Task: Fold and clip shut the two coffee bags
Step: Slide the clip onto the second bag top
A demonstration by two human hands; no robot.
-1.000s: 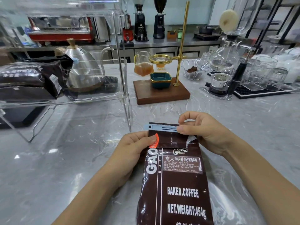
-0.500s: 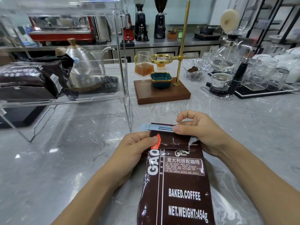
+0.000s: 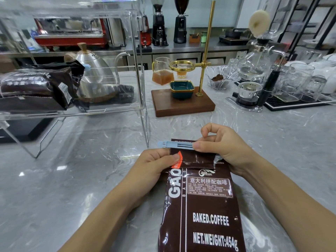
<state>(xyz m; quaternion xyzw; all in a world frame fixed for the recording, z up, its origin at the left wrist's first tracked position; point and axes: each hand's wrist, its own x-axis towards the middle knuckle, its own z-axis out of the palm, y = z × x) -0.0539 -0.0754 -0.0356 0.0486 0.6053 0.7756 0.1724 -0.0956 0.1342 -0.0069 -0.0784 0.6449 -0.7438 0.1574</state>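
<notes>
**Clip going on the coffee bag**

The right hand pinches the blue clip with curled fingers. The clip lies sideways across the folded top of the coffee bag. The left hand pinches the bag's top left corner. The bag lies flat on the desk, its long side running away from the person. A second coffee bag rests on the clear shelf, far left of the clip.

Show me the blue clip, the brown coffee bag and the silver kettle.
blue bag clip [image 3: 175, 144]: head view, middle of its bar.
brown coffee bag [image 3: 209, 220]: head view, printed front.
silver gooseneck kettle [image 3: 94, 70]: head view, its body.
</notes>
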